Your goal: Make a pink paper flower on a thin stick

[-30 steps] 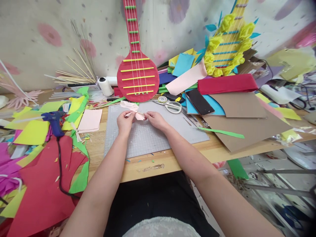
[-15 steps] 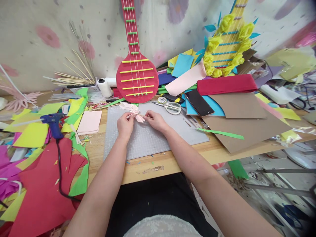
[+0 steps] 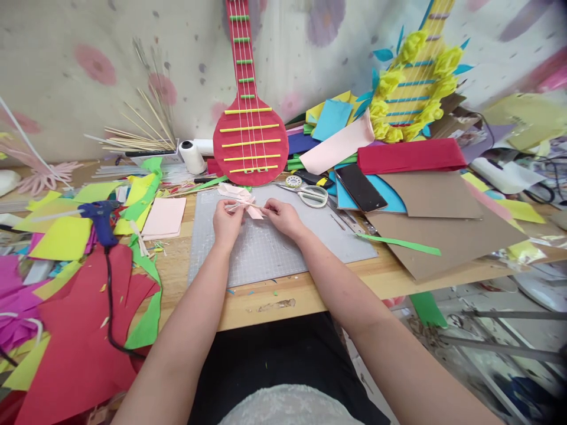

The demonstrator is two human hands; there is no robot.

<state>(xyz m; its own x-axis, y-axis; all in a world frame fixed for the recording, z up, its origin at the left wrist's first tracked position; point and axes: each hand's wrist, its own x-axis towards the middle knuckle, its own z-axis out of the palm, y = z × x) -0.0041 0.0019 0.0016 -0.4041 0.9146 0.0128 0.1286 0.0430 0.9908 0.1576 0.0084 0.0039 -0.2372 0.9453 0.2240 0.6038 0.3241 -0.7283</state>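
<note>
Over the grey cutting mat [image 3: 283, 254], my two hands work close together. My left hand [image 3: 228, 223] is closed, fingertips pinching one end of a thin pale stick [image 3: 250, 205]. The other end lies in the pinched fingers of my right hand [image 3: 282, 216]. Pale pink pieces of paper [image 3: 254, 212] lie around and just under the stick, between the hands. Another pink strip [image 3: 231, 190] is just beyond my left fingers. Whether my fingertips also grip some of the pink paper is hard to see.
A red paper lute [image 3: 251, 141] leans on the wall behind the mat. Scissors [image 3: 313, 196], a phone [image 3: 361, 188] and brown cardboard [image 3: 447, 236] lie to the right. To the left are pink paper squares [image 3: 164, 217], a blue glue gun [image 3: 104, 223] and red paper [image 3: 84, 330].
The whole view has shifted slightly, so things appear a little farther right. Both hands keep nearly the same pose, pinching the stick over the mat.
</note>
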